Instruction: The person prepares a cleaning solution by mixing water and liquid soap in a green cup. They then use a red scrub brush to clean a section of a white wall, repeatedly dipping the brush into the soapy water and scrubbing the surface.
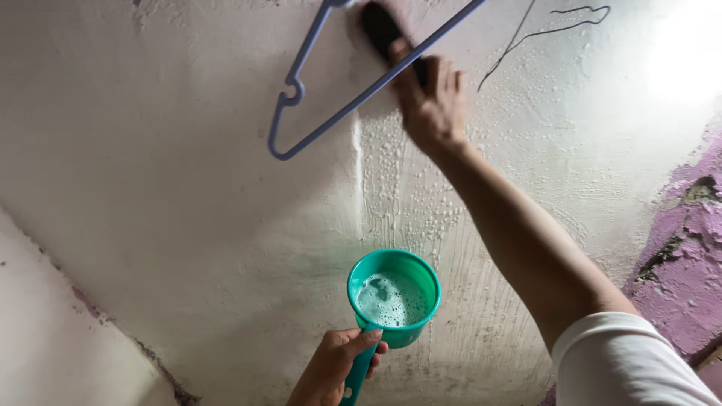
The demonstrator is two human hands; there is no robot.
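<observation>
1. Scrub brush, dark and partly blurred, sits pressed against the white wall near the top of the view, held in the right hand.
2. That hand is clenched around the brush's lower end, so the brush head sticks out above and to the left of the knuckles, flat on the wet plaster.
3. Just beside the brush, a pale blue plastic hanger hangs against the wall; one of its slanted bars crosses in front of the brush and the fingertips.
4. Soap bubbles and wet streaks cover the wall below the right hand, running down toward the lower hand.
5. The left hand grasps the handle of a teal plastic dipper, fingers wrapped around it, thumb on top.
6. The dipper is held upright, well below the brush, and holds foamy soapy water.
7. A thin dark wire trails across the wall to the right of the brush.
8. Peeling pink paint shows at the right edge.
</observation>
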